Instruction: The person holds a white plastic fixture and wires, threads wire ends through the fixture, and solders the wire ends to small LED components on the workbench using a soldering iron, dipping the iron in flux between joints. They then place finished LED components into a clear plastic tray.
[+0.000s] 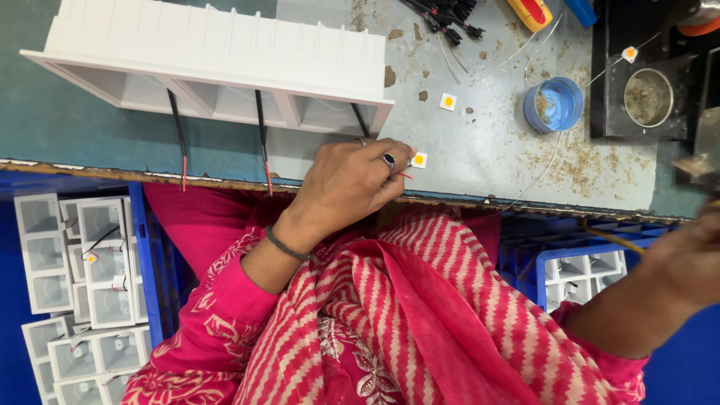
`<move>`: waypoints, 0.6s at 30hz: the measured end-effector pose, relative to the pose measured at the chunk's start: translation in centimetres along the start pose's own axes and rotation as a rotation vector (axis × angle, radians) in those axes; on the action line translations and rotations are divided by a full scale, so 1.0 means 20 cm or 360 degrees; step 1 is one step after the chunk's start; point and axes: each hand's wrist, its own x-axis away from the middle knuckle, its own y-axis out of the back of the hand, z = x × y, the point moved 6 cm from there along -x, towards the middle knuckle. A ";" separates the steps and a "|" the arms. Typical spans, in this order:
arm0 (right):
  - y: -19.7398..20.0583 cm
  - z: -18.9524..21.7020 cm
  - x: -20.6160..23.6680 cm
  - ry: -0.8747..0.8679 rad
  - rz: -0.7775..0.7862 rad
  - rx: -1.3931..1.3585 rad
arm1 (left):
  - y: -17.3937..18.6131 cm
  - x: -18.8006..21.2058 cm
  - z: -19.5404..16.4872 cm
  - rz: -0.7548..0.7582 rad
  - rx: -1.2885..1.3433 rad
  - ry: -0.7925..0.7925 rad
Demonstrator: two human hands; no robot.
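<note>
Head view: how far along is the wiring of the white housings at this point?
Done: white housings with leads lie stacked in the blue crate. In hand: the left hand pinches a small white square chip with a yellow centre at the bench edge, below the long white housing, whose three leads hang free. The right hand is blurred. Left: a loose chip on the bench.

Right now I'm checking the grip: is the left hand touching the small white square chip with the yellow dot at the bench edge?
Touching. The head view shows the left hand's fingertips pressed on the chip, with no gap between them.
</note>
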 end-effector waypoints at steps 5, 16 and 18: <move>-0.56 0.31 0.25 0.0212 0.0672 0.0069 | 0.00 -0.01 0.00 0.0010 0.0013 0.0016; -1.00 0.50 0.40 0.0040 0.1062 0.0513 | -0.02 -0.03 0.00 0.0040 -0.0007 0.0024; -1.01 0.51 0.40 0.0023 0.1067 0.0514 | -0.03 -0.03 0.00 0.0046 -0.0008 0.0027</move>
